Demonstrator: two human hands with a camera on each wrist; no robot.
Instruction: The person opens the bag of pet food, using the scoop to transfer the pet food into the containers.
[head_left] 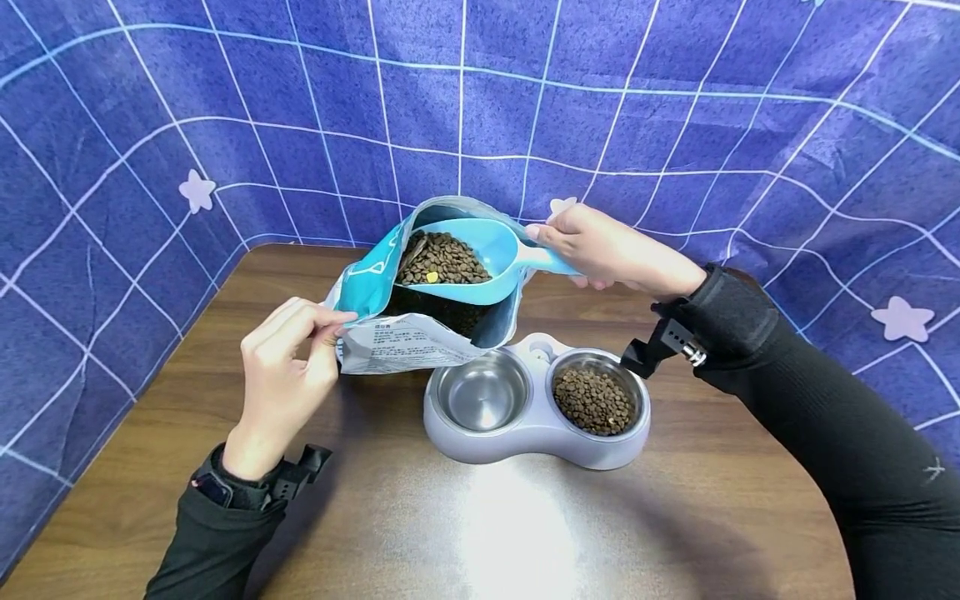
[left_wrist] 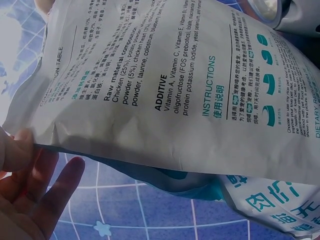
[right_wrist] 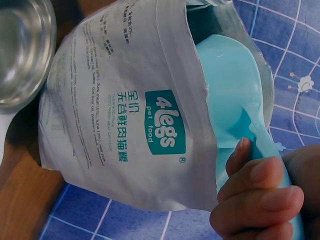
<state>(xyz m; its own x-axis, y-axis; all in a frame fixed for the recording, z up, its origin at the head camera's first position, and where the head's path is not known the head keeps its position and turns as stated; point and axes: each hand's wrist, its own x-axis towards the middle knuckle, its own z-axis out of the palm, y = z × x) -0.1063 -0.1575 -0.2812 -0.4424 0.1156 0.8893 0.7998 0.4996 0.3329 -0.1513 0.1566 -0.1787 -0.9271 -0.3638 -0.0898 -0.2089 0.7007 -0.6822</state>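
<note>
My left hand (head_left: 288, 371) pinches the left edge of an open pet food bag (head_left: 397, 346) between thumb and finger. In the left wrist view the printed back of the bag (left_wrist: 165, 95) fills most of the frame. My right hand (head_left: 592, 246) grips the handle of a light blue scoop (head_left: 491, 250), its fingers curled round it in the right wrist view. The scoop lies inside the bag's mouth with brown kibble (head_left: 446, 258) in its bowl and one yellow piece on top. More dark kibble shows in the bag below the scoop.
A white double feeder (head_left: 536, 433) stands on the wooden table (head_left: 375, 500) in front of the bag. Its left steel bowl (head_left: 487, 396) shows bare metal; the right one holds kibble (head_left: 592, 400). A blue gridded cloth (head_left: 420, 100) hangs behind.
</note>
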